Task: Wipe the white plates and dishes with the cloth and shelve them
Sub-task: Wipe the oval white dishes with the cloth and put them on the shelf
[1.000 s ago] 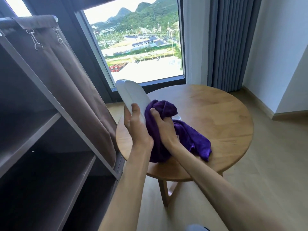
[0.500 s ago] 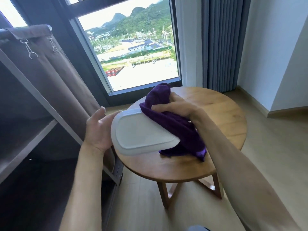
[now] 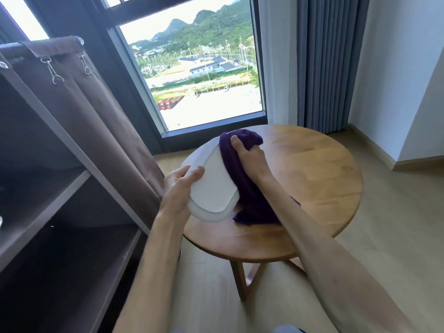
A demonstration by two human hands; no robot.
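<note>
We see the left hand (image 3: pixel 179 186) gripping the near left edge of the white dish (image 3: pixel 212 188), thumb curled over its rim, holding it tilted above the left edge of the round wooden desk (image 3: pixel 312 179). The right hand (image 3: pixel 249 157) has its fingers curled into the purple cloth (image 3: pixel 242 188), pressing it against the dish's right side. The cloth's tail drapes onto the desk. The brown shelf unit (image 3: pixel 60 188) stands left of the desk.

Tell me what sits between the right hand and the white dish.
The purple cloth. In the head view, the right hand grips it and presses it against the dish, which the left hand holds above the table.
</note>
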